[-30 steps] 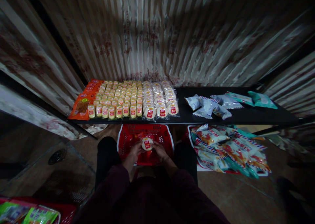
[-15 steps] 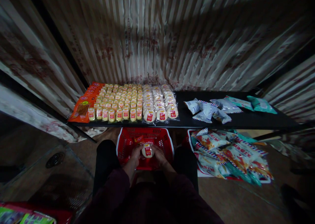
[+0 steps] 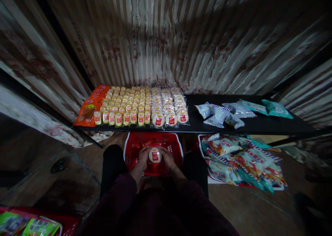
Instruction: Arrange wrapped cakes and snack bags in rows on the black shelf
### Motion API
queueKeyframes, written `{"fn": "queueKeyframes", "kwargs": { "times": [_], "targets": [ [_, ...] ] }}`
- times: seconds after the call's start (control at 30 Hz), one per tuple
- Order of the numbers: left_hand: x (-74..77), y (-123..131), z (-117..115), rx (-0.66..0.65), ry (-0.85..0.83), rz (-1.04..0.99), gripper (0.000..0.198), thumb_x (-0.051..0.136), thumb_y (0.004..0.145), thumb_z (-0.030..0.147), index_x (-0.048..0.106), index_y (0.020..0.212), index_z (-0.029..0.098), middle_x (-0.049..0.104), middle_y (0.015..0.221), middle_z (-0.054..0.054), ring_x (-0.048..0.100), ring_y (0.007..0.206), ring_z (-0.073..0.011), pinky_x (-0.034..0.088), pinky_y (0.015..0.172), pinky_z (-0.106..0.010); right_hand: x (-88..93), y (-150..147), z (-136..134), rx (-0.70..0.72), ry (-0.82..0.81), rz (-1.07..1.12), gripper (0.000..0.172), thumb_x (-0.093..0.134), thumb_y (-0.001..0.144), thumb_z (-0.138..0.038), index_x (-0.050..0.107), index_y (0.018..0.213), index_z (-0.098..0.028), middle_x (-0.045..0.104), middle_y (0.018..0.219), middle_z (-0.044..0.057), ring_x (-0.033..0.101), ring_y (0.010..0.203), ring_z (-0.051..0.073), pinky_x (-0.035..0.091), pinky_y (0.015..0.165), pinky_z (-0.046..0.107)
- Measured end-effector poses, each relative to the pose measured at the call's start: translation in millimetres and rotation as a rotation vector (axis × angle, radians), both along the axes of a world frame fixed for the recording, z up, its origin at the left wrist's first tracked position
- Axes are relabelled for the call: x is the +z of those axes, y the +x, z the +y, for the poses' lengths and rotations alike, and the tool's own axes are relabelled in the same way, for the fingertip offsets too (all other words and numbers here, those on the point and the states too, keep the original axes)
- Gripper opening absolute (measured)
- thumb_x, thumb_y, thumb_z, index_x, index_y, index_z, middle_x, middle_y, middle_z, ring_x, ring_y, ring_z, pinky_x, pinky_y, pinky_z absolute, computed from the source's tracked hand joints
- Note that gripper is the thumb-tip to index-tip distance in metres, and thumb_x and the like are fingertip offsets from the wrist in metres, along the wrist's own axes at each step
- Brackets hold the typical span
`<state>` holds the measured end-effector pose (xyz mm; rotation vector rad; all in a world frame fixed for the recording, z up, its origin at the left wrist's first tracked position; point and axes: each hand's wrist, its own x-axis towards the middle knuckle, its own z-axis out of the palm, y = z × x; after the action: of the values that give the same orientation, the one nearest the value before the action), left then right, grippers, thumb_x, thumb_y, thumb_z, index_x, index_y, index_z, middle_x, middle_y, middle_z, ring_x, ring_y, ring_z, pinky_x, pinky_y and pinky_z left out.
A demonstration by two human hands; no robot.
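A round pale cake in clear wrap with a red label (image 3: 155,155) sits between my two hands above a red plastic basket (image 3: 135,142) on the floor between my knees. My left hand (image 3: 143,157) grips its left side and my right hand (image 3: 167,159) grips its right side, fingers curled round it. Just ahead, a low black shelf (image 3: 197,127) carries rows of the same round cakes (image 3: 169,108) and rows of smaller yellow packets (image 3: 127,106).
Orange snack bags (image 3: 89,106) lie at the shelf's left end, grey and teal packets (image 3: 225,113) at its right. A tray piled with colourful bags (image 3: 241,158) stands on the floor at right. Another red basket with green packets (image 3: 38,225) is at bottom left. Striped curtain behind.
Both hands have kept hold of the round cake over the basket, shifting it only slightly. The view has wobbled a little.
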<state>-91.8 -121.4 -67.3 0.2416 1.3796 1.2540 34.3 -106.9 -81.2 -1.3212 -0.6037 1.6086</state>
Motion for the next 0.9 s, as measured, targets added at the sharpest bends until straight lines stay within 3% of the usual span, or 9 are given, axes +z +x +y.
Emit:
{"fn": "queueKeyframes", "kwargs": {
  "times": [0.17,0.43,0.6,0.9],
  "targets": [
    [1.5,1.4,1.8,0.064,-0.017,0.015,0.029,0.077,0.058,0.034,0.068,0.076,0.014,0.064,0.059,0.0,0.057,0.049,-0.0114,0.045,0.05,-0.024,4.8,-4.2,-6.5,0.03,-0.009,-0.002,0.04,0.079,0.05,-0.046,0.07,0.078,-0.019,0.073,0.076,0.003,0.065,0.073,0.02,0.049,0.069,0.031],
    [6.5,2.3,6.5,0.142,-0.027,0.015,0.031,0.079,0.057,0.038,0.065,0.069,0.014,0.06,0.051,0.003,0.053,0.041,-0.0093,0.044,0.044,-0.022,4.6,-4.1,-14.8,0.116,-0.074,0.112,0.037,0.081,0.051,-0.04,0.07,0.081,-0.02,0.073,0.074,0.002,0.065,0.065,0.017,0.049,0.063,0.028],
    [10.8,3.3,6.2,0.131,-0.065,-0.001,0.031,0.075,0.061,0.04,0.064,0.076,0.015,0.061,0.053,0.003,0.054,0.041,-0.0113,0.044,0.042,-0.024,6.6,-2.4,-14.1,0.054,-0.11,0.056,0.035,0.081,0.051,-0.034,0.071,0.082,-0.02,0.072,0.07,0.0,0.063,0.058,0.015,0.047,0.058,0.026],
    [22.1,2.1,2.3,0.047,-0.023,-0.043,0.03,0.075,0.06,0.036,0.068,0.08,0.013,0.068,0.069,-0.003,0.061,0.056,-0.013,0.048,0.053,-0.025,15.0,-2.7,-10.4,-0.057,-0.041,0.075,0.031,0.081,0.051,-0.033,0.069,0.076,-0.018,0.071,0.067,0.0,0.062,0.058,0.014,0.048,0.055,0.024]
  ]
}}
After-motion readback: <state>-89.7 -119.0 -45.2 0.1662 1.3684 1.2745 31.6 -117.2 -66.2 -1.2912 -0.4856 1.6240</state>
